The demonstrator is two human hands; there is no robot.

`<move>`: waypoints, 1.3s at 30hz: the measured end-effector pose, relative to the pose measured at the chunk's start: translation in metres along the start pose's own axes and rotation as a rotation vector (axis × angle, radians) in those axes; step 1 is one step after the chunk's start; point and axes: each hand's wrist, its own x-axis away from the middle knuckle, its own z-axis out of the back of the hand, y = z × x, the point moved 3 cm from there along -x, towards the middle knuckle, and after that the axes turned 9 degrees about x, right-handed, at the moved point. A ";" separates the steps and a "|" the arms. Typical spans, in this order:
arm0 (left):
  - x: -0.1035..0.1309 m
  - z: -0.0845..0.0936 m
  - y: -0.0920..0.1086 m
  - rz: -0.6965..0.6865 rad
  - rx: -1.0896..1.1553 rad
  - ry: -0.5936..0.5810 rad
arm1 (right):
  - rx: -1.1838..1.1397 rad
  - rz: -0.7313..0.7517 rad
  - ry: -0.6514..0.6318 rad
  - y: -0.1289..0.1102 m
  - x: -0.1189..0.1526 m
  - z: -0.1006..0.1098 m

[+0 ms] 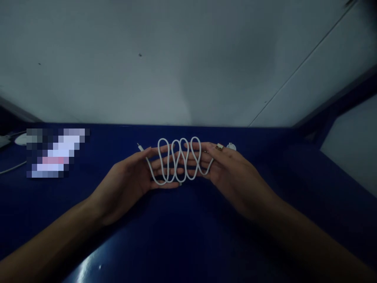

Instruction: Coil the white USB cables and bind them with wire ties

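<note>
A white charging cable (182, 179) is folded into several zigzag loops across the fingers of both hands, above the blue table. My left hand (129, 177) supports the left part with its fingers stretched under the loops. Its thumb presses the cable near a slim plug (140, 147) that sticks out past the thumb. My right hand (229, 169) holds the right part, palm turned inward, its thumb over the cable's other stretch. By that thumb is a small white and gold piece (219, 147), which may be the other plug. The fingertips of both hands meet or overlap behind the loops.
A pale wall (132, 78) rises behind the blue tabletop (182, 236). A pixelated bright flat object (55, 155) lies on the left, near a white rounded item (21, 138) and a white cord (13, 168). Behind my right hand is a white round object (231, 146).
</note>
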 end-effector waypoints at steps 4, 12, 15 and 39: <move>-0.001 0.003 0.000 -0.017 0.042 0.004 | 0.065 0.028 -0.020 0.000 -0.001 0.005; -0.002 0.006 0.000 -0.023 0.060 0.009 | 0.070 0.126 -0.006 0.003 -0.009 0.007; -0.002 0.006 0.002 -0.051 0.082 0.049 | 0.055 0.139 -0.017 0.000 -0.007 0.004; 0.002 0.004 0.005 -0.070 0.111 0.051 | -0.007 0.085 -0.002 -0.004 -0.005 0.000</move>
